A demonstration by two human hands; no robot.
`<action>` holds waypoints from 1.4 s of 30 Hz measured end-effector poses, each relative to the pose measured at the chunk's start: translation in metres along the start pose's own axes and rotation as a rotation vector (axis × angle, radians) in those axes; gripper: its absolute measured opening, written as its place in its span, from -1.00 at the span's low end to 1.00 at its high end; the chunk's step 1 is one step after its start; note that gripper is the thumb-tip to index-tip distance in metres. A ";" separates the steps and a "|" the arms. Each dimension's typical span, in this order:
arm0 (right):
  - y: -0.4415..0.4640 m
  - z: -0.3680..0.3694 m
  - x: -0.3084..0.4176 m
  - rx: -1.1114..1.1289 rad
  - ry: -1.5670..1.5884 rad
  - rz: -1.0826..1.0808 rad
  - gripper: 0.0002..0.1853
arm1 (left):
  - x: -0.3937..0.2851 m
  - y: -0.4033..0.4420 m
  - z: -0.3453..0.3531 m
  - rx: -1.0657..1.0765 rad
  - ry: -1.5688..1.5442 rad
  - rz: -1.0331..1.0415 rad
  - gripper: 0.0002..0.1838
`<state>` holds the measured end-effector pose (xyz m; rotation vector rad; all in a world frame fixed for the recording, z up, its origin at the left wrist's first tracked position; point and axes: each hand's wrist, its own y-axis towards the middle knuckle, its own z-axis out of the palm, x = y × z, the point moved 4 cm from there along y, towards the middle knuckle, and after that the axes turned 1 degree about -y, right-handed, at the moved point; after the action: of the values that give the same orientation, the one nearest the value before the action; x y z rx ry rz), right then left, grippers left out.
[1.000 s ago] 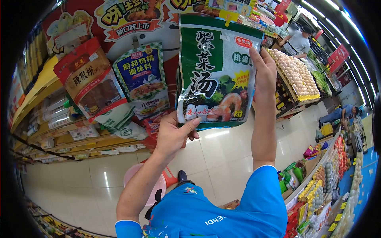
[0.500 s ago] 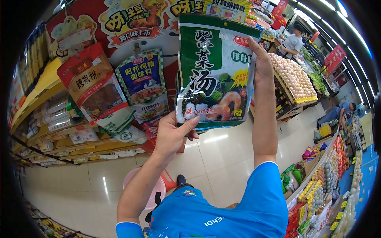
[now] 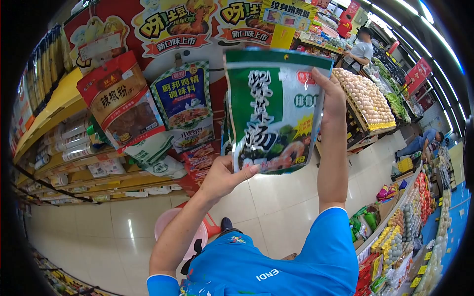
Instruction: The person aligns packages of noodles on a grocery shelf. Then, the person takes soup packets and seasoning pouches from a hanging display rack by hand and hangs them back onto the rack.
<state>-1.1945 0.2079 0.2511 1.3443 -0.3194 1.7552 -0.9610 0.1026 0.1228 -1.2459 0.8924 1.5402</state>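
Note:
A green and silver packet of seaweed soup mix, with large Chinese lettering and a food picture, is held up in front of me. Its printing looks slightly blurred. My left hand pinches the bottom left corner, thumb on the front. At the upper right edge my right hand grips the packet, thumb across the front and fingers hidden behind. Just left of it hang a blue and green seasoning pouch and a red and brown chili powder bag.
Shelves of packed goods line the left side. A pink tub and a red stool stand on the tiled floor. Eggs are stacked at the right. One person stands beyond; another bends at the far right.
The seaweed soup packet has moved lower and slightly right, its top edge dropping and its face tilting. Both hands have kept hold of it. The hanging bags appear slightly shifted in view.

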 end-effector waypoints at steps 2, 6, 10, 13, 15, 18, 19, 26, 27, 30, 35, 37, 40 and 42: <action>-0.020 0.012 -0.007 0.042 0.031 0.043 -0.86 | 0.003 -0.005 0.000 0.087 0.002 -0.097 -0.62; -0.054 0.021 -0.030 0.121 -0.005 0.120 -0.85 | 0.003 -0.017 -0.003 0.036 -0.139 0.055 -0.56; -0.087 0.032 -0.047 0.144 -0.038 0.147 -0.82 | 0.027 -0.027 -0.009 -0.073 -0.217 -0.022 -0.56; -0.096 0.032 -0.056 0.214 -0.111 0.145 -0.79 | 0.046 -0.033 -0.014 -0.107 -0.291 -0.060 -0.59; -0.096 0.030 -0.058 0.187 -0.151 0.104 -0.78 | 0.053 -0.037 -0.019 -0.143 -0.325 -0.048 -0.61; -0.089 0.013 -0.055 0.112 -0.250 -0.029 -0.73 | 0.070 -0.044 -0.032 -0.234 -0.373 -0.047 -0.64; -0.086 0.008 -0.050 0.041 -0.280 -0.082 -0.73 | 0.073 -0.045 -0.037 -0.254 -0.378 -0.045 -0.67; -0.061 -0.028 -0.057 -0.265 -0.683 -0.311 -0.55 | 0.101 -0.070 -0.051 -0.305 -0.391 -0.081 -0.69; -0.060 -0.030 -0.065 -0.208 -0.658 -0.219 -0.45 | 0.105 -0.074 -0.052 -0.305 -0.396 -0.114 -0.70; -0.063 -0.030 -0.080 -0.151 -0.597 -0.062 -0.42 | 0.117 -0.081 -0.055 -0.336 -0.479 -0.126 -0.72; -0.067 -0.035 -0.087 -0.206 -0.639 -0.005 -0.51 | 0.120 -0.090 -0.057 -0.355 -0.480 -0.107 -0.72; -0.070 -0.035 -0.090 -0.175 -0.651 0.054 -0.52 | 0.125 -0.093 -0.057 -0.349 -0.467 -0.148 -0.71; -0.076 -0.033 -0.096 -0.114 -0.566 0.077 -0.49 | 0.128 -0.097 -0.055 -0.348 -0.511 -0.151 -0.70; -0.078 -0.031 -0.097 -0.103 -0.552 0.094 -0.49 | 0.129 -0.099 -0.055 -0.356 -0.510 -0.156 -0.69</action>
<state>-1.1524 0.2274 0.1310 1.7445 -0.7754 1.3899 -0.8563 0.1090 -0.0138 -1.0526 0.1937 1.8209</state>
